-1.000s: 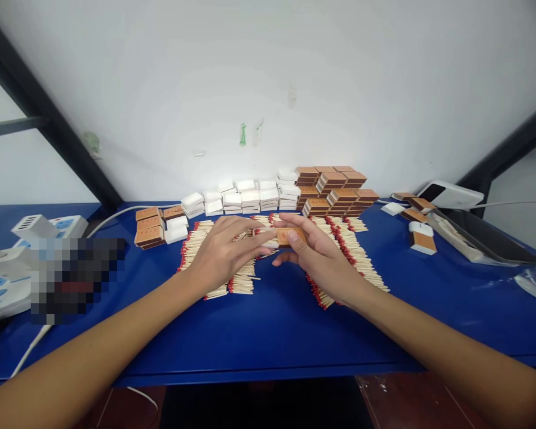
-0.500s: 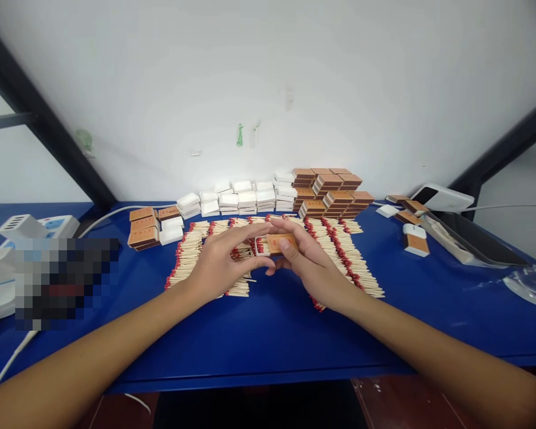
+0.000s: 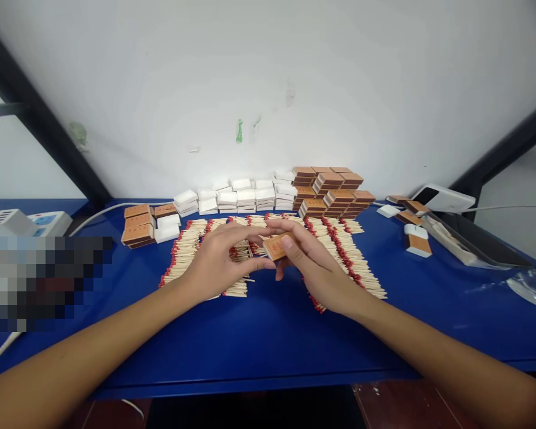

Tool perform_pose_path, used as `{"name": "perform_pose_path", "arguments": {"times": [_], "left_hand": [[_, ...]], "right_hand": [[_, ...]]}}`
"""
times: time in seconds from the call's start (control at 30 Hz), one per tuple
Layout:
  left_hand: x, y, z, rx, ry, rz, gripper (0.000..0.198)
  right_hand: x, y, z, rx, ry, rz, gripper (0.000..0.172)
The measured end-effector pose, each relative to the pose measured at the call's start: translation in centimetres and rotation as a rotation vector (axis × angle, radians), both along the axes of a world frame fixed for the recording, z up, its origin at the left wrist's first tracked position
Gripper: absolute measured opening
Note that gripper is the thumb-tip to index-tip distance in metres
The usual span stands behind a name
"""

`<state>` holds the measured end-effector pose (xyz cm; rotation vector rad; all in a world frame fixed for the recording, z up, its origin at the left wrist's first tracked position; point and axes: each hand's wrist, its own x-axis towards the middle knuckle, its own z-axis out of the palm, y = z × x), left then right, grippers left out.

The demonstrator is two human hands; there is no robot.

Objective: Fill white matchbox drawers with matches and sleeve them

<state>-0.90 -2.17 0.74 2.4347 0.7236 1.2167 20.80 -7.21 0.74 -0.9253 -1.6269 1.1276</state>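
A brown matchbox is held above the blue tabletop, its tray pushed in so that no matches show inside it. My right hand grips it with the thumb on top and the fingers behind and beneath. At the box's left end, the thumb and forefinger of my left hand close on its edges. Below and around both hands lie rows of loose matches with red heads, partly hidden by the hands.
White match trays are stacked along the wall. Brown matchboxes are piled to their right, with a smaller group at left. A power strip stands far left. A white device and a clear plastic item are at right.
The tray with red-headed matches, partly out at the box's left end before, has slid into its sleeve. The box is now tilted slightly, and both hands stay about where they were.
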Motion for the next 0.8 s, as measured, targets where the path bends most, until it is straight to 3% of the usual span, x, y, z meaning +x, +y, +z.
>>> {"name": "perform_pose_path", "arguments": {"times": [0.17,0.27,0.4,0.47,0.6,0.7,0.8], "left_hand": [[0.4,-0.7,0.6,0.206,0.026,0.043,0.035],[0.8,-0.9,1.0,0.217,0.116,0.077,0.029],[-1.0,0.0,3.6,0.144,0.261,0.043,0.023],[-3.8,1.3,5.9,0.124,0.270,0.158,0.027],[-12.3,5.0,10.1,-0.025,0.474,0.603,0.062],[-18.0,8.2,10.8,-0.117,0.536,0.805,0.101],[-20.9,10.7,9.8,-0.128,0.628,0.791,0.102]], "right_hand": [[0.2,-0.1,0.2,0.007,-0.011,0.007,0.049],[0.3,-0.4,0.4,0.030,-0.061,0.051,0.052],[0.9,-0.2,0.2,0.139,-0.199,0.013,0.058],[1.4,0.2,0.2,0.230,-0.260,-0.054,0.059],[2.0,0.9,0.3,0.331,-0.328,-0.169,0.054],[1.9,0.9,0.5,0.357,-0.362,-0.189,0.051],[1.7,0.7,0.5,0.377,-0.407,-0.156,0.047]]}}
